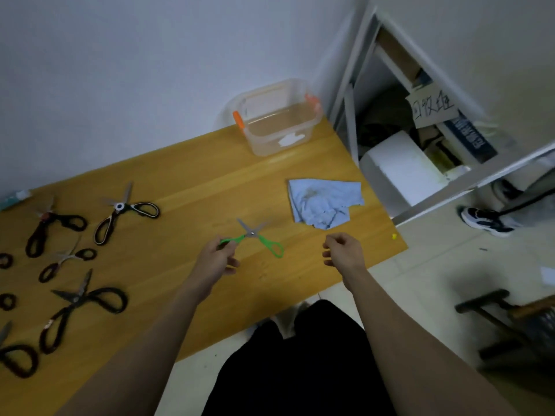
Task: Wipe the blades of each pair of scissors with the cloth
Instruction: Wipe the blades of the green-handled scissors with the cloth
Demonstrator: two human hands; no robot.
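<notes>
1. Wooden counter [186, 181] stands against a pale wall, with a clear plastic box [277, 120] at its far right corner.
2. Left hand [217, 258] pinches one handle of the open green scissors [255, 237], near the front edge.
3. Right hand [342, 250] hovers loosely curled, holding nothing.
4. Blue cloth [326, 204] lies crumpled by the right edge.
5. Black scissors [126, 210] spread along the left end.
6. Cardboard sign [432, 108] on the shelf bears handwritten Chinese characters.
</notes>
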